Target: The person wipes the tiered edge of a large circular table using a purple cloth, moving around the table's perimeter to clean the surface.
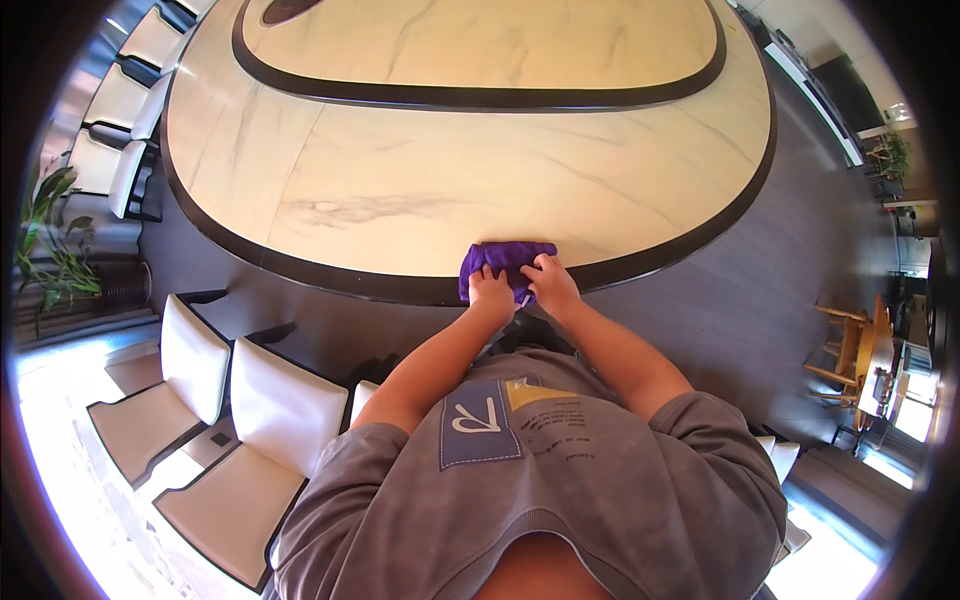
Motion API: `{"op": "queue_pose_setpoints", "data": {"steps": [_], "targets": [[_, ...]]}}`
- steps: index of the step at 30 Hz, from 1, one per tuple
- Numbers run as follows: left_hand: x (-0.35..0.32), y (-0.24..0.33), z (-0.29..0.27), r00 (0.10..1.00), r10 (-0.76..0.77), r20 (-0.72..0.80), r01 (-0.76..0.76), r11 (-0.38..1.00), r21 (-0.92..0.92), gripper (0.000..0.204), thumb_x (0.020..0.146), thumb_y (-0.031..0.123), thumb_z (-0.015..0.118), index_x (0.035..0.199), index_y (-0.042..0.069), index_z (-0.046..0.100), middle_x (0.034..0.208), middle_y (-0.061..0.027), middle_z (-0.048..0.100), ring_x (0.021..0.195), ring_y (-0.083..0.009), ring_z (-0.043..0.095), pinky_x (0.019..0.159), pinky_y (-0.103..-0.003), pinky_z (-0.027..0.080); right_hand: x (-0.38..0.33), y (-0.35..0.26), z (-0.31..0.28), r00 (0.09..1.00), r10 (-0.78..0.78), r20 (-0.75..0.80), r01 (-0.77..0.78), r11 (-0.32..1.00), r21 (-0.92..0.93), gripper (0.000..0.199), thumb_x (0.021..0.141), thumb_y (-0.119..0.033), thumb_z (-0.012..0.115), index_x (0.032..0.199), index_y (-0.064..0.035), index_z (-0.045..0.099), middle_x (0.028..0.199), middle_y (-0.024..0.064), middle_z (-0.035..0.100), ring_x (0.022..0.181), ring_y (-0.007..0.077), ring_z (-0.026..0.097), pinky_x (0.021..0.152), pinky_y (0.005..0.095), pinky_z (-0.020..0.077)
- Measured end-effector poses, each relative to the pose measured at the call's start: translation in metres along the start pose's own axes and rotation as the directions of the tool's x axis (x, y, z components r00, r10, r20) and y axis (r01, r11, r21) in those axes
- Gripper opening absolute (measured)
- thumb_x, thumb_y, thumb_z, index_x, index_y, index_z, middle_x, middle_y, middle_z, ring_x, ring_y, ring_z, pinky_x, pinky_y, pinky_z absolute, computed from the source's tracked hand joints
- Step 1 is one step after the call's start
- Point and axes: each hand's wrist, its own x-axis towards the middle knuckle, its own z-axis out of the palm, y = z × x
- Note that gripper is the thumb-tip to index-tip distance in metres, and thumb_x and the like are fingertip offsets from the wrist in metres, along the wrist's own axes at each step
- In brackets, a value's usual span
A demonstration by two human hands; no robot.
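Pressing purple cloth (505,260) | both hands (492,290) (550,283) | fingers partly hidden

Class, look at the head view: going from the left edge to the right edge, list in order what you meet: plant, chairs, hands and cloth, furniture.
Green potted plant → white chairs → left hand → purple cloth → right hand → wooden chair → second potted plant.
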Motion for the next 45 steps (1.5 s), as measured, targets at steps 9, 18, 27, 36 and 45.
{"op": "queue_pose_setpoints", "data": {"steps": [9,18,27,36,45], "targets": [[0.133,-0.081,-0.093,0.988,0.044,-0.148,-0.042,0.999,0.020,0.091,0.074,0.059,0.065,0.147,0.017,0.032,0.152,-0.0210,0.024,0.137,-0.0372,0.028,0.109,-0.051,0.025,0.174,0.038,0.007,0.991,0.119,-0.066,-0.118,0.993,0.019,0.035,0.071,-0.009,0.073,0.106,-0.0130,0.068,0.098,0.0076,0.053,0.101,0.0280,0.052,0.085,0.0383,0.0493],[0.221,-0.132,-0.195,0.998,-0.007,-0.055,0.009,0.999,0.048,0.057,0.095,0.035,0.044,0.149,0.025,0.028,0.154,-0.0154,0.024,0.139,-0.0299,0.031,0.109,-0.046,0.031,0.310,0.046,0.011,0.859,0.507,-0.078,-0.490,0.856,0.164,0.035,0.084,-0.012,0.059,0.119,-0.0170,0.060,0.110,0.0105,0.054,0.108,0.0287,0.053,0.085,0.0369,0.0499],[0.146,-0.140,-0.159,0.982,0.157,-0.105,-0.137,0.975,0.174,0.037,0.091,0.020,0.051,0.128,0.013,0.055,0.118,-0.0098,0.062,0.113,-0.0259,0.059,0.085,-0.041,0.052,0.228,-0.014,0.022,0.980,0.127,-0.151,-0.156,0.968,-0.198,0.039,0.077,-0.004,0.060,0.114,-0.0126,0.062,0.104,0.0114,0.052,0.102,0.0306,0.052,0.083,0.0410,0.0510],[-0.004,-0.204,-0.034,0.927,0.373,-0.040,-0.359,0.913,0.191,0.035,0.085,0.028,0.060,0.116,0.012,0.062,0.103,-0.0109,0.067,0.097,-0.0279,0.065,0.075,-0.042,0.055,0.077,-0.141,0.091,0.980,0.120,-0.158,-0.138,0.985,-0.108,0.038,0.068,-0.003,0.070,0.105,-0.0075,0.064,0.096,0.0115,0.052,0.094,0.0317,0.052,0.081,0.0414,0.0471],[-0.050,-0.208,0.014,0.982,0.170,-0.082,-0.160,0.980,0.119,0.082,0.079,0.047,0.067,0.143,0.007,0.035,0.145,-0.0240,0.035,0.125,-0.0381,0.045,0.100,-0.046,0.037,0.045,-0.201,0.101,0.970,0.236,0.063,-0.218,0.951,-0.218,0.054,0.078,-0.019,0.063,0.128,-0.0032,0.051,0.133,0.0225,0.044,0.126,0.0375,0.041,0.103,0.0419,0.0388]]}}
